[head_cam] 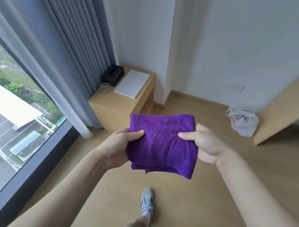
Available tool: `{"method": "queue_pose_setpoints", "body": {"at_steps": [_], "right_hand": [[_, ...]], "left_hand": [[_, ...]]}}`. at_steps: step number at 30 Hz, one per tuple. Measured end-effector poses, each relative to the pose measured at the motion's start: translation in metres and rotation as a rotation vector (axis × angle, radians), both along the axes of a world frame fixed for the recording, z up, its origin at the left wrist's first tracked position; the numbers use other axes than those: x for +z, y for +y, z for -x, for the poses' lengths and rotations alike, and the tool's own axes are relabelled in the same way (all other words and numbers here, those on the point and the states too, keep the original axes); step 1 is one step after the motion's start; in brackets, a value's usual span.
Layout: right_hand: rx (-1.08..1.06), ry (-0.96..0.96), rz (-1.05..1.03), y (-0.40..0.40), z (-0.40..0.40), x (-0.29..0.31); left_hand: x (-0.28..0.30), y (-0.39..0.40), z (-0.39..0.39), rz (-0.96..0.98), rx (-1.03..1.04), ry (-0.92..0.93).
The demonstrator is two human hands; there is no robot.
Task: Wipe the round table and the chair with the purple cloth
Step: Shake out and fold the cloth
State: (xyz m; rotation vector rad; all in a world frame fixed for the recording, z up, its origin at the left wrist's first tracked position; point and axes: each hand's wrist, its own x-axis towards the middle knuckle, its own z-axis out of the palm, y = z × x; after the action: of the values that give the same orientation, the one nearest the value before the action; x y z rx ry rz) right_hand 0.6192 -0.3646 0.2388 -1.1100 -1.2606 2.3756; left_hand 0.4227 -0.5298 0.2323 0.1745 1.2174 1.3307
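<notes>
A folded purple cloth (162, 143) hangs in the air in front of me, held between both hands. My left hand (119, 145) grips its left edge, thumb on top of the fabric. My right hand (203, 144) grips its right edge, thumb pressed on the top face and fingers underneath. No round table or chair is in view.
A low wooden cabinet (120, 107) stands by the grey curtain (64, 49), carrying a black tissue box (113, 74), a glass ashtray (104, 88) and a white pad (132, 83). A plastic bag (242, 123) lies on the floor beside a slanted wooden panel (287, 104). My shoe (147, 201) is below.
</notes>
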Motion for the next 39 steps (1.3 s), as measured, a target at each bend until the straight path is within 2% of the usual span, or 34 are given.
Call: {"method": "queue_pose_setpoints", "body": {"at_steps": [5, 10, 14, 19, 22, 27, 30, 34, 39], "right_hand": [[0.075, -0.167, -0.179, 0.074, 0.054, 0.003], [-0.074, -0.231, -0.296, 0.14, 0.095, 0.009], [-0.183, -0.216, -0.234, 0.187, 0.108, 0.004], [-0.17, -0.168, -0.066, 0.247, 0.113, -0.02], [-0.153, -0.246, -0.025, 0.284, 0.121, -0.049], [-0.027, -0.416, 0.0, 0.356, 0.133, -0.104], [0.126, -0.466, -0.094, 0.394, 0.147, -0.119], [0.313, -0.461, -0.178, 0.439, 0.174, -0.132], [0.453, -0.444, -0.173, 0.464, 0.23, -0.148]], "left_hand": [[0.003, 0.078, 0.059, 0.032, -0.062, 0.032], [0.005, 0.152, 0.108, -0.042, -0.198, -0.032], [-0.015, 0.204, 0.122, -0.066, -0.206, -0.115], [-0.047, 0.266, 0.126, -0.039, -0.127, -0.204], [-0.067, 0.304, 0.126, 0.015, -0.097, -0.206], [-0.095, 0.364, 0.132, 0.152, -0.069, -0.164], [-0.11, 0.394, 0.138, 0.219, -0.033, -0.122], [-0.127, 0.421, 0.137, 0.263, 0.146, -0.087], [-0.139, 0.407, 0.15, 0.297, 0.346, -0.106]]}}
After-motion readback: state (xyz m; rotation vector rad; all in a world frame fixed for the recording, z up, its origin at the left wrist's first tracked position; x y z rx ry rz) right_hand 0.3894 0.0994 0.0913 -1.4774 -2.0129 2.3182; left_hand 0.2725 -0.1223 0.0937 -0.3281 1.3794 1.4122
